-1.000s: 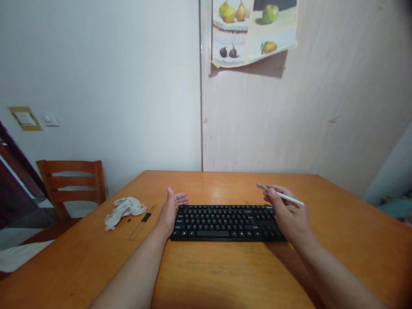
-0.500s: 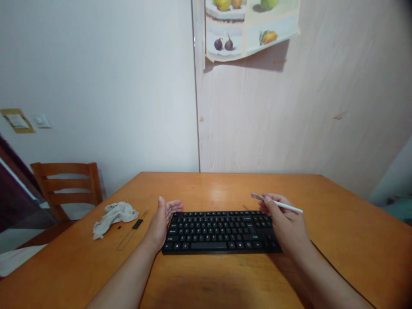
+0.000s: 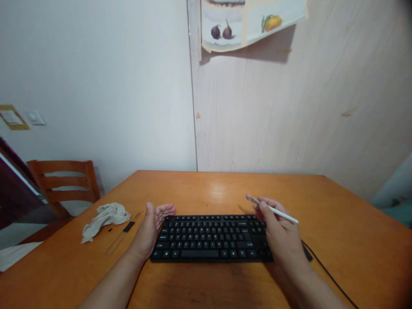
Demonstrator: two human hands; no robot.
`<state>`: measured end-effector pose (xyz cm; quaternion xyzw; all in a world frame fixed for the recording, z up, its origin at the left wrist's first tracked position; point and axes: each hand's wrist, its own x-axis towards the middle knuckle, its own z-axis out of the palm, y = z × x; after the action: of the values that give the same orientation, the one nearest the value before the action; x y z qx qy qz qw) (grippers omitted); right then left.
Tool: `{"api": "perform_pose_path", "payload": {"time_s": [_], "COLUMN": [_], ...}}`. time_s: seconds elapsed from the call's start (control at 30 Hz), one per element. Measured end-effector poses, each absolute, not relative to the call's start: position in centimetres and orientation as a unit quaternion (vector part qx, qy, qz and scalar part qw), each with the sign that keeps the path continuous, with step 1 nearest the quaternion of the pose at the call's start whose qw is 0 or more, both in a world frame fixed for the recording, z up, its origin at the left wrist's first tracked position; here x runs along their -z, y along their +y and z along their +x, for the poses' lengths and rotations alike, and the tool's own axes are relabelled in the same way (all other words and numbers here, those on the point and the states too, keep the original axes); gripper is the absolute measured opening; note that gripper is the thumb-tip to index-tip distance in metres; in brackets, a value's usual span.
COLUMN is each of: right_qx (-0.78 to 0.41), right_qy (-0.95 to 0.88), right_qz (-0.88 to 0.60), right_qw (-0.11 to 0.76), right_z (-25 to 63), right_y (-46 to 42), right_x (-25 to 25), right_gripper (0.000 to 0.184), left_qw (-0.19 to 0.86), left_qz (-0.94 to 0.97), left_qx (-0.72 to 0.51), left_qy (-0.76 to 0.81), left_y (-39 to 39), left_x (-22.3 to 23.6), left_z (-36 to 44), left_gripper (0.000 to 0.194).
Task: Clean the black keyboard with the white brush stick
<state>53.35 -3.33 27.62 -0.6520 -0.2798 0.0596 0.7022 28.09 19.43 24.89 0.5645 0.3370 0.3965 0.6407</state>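
Keyboard lies flat on the bench in front of me, cable trailing off right. My left hand is empty, thumb up, fingers extended, set along the keyboard's left end. My right hand pinches a slim white tool over the right end; can't tell if that hand touches the keys. Left side: crumpled cloth, black-gripped wire tool, small black piece.

The right hand hides a part of the keyboard, whose printed letters are mostly too small to read, while the view's edges cut the fruit poster above and the cable below.
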Motion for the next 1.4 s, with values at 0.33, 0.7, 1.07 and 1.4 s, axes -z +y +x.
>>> {"api": "perform_pose_path", "payload": {"time_s": [0.33, 0.7, 1.07, 1.4], "right_qx": [-0.009, 0.022, 0.053, 0.071], "right_qy": [-0.278, -0.282, -0.227, -0.253], "right_qz": [-0.666, -0.682, -0.702, -0.721], "right_qw": [0.692, 0.674, 0.673, 0.641], "right_z": [53.9, 54.7, 57.0, 57.4], "right_y": [-3.8, -4.3, -4.4, -4.6], "right_x": [-27.4, -26.1, -25.3, -24.0], "right_gripper": [0.039, 0.038, 0.041, 0.044], "left_qw": [0.636, 0.63, 0.607, 0.589], "left_qz": [0.57, 0.57, 0.58, 0.606], "left_qx": [-0.393, -0.399, -0.39, -0.375], "left_qy": [0.34, 0.344, 0.378, 0.381], "left_y": [19.4, 19.4, 20.0, 20.9], "left_x": [-25.0, -24.7, -24.0, -24.7], "left_z": [28.3, 28.9, 29.9, 31.4], "left_gripper": [0.084, 0.085, 0.084, 0.082]}}
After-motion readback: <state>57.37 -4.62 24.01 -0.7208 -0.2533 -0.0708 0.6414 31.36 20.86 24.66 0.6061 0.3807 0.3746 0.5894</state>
